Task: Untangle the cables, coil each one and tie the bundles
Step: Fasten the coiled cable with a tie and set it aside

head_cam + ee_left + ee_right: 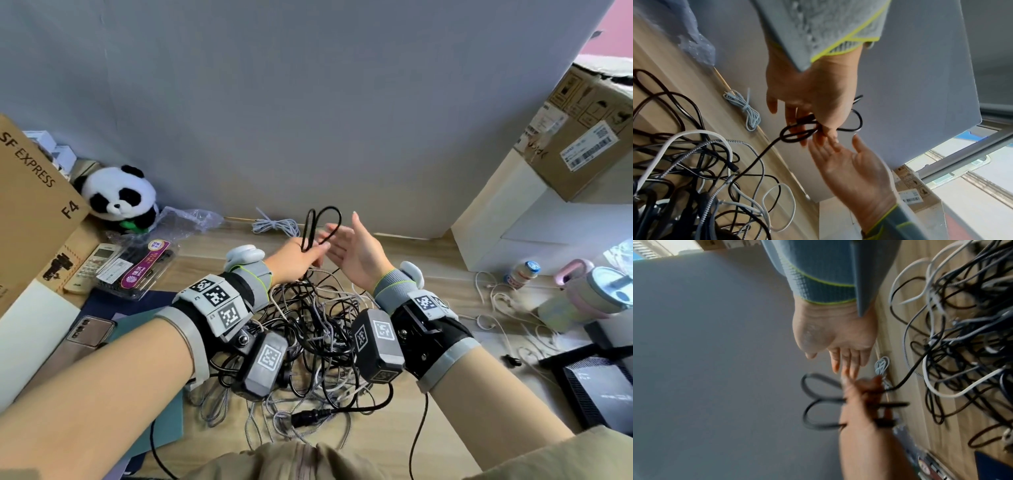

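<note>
Left hand holds looped black cable above the tangle; right hand flat-open beside it.

Nearest, a heap of tangled cables [318, 346], black, white and braided grey, lies on the wooden tabletop [428, 274] between the two forearms, with a black plug at its near edge. Above and beyond the heap, the left hand [294, 258] has its fingers curled round a black cable [323, 222], folded into a few loops that stick up past the fingers; one strand trails down from the hand into the heap. Just to the right, the right hand [356, 250] is spread open, palm facing the left hand, fingers straight and holding nothing, its fingertips close to the loops. Farther back, by the grey backdrop, a light blue-grey tied bundle [275, 226] lies on the table, and at far left sits a panda plush [118, 197].
</note>
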The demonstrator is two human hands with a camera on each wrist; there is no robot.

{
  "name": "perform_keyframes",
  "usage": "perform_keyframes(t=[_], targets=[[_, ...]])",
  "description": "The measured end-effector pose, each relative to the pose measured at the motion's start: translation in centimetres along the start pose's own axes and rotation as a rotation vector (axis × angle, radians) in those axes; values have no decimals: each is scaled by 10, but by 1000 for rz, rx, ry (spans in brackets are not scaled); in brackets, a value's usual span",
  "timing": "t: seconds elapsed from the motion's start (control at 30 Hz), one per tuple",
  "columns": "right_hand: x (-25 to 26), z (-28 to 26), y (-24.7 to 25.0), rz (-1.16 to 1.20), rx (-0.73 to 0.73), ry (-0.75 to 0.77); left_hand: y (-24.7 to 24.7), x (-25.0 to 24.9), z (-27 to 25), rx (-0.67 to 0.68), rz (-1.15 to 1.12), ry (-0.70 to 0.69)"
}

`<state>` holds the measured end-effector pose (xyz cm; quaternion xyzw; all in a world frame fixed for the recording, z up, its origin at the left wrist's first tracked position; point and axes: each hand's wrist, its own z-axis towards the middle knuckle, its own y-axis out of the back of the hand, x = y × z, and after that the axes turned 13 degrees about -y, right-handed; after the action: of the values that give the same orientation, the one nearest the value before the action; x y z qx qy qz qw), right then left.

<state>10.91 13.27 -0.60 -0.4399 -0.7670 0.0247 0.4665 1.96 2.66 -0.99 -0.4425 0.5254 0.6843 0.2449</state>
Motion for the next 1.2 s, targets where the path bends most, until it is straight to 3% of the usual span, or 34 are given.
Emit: perform_keyframes(t=[0.2,0.3,0.37,0.43,0.57,0.63,0.9,1.2], targets=[[-23,0,14,-382,73,-135,9,-19,3,-151,-444,-21],[-29,-1,17,-682,156,-231,16,-25,3,-170,-541,-28],[-31,-3,19,-750,215,-280,22,-27,3,-173,-581,2],[-30,-5,19,-645,215,-284,28,-24,3,-175,-561,41],[-19,-4,26,-600,-16,-103,36,-14,-3,-164,-431,133],[-11,-3,28,-498,-52,-45,37,-11,-8,-157,-404,184],[12,-18,9,-161,65,-29,28,-13,-17,-84,-369,217],[16,-27,-19,181,163,-74,9,-22,-19,45,-302,61]])
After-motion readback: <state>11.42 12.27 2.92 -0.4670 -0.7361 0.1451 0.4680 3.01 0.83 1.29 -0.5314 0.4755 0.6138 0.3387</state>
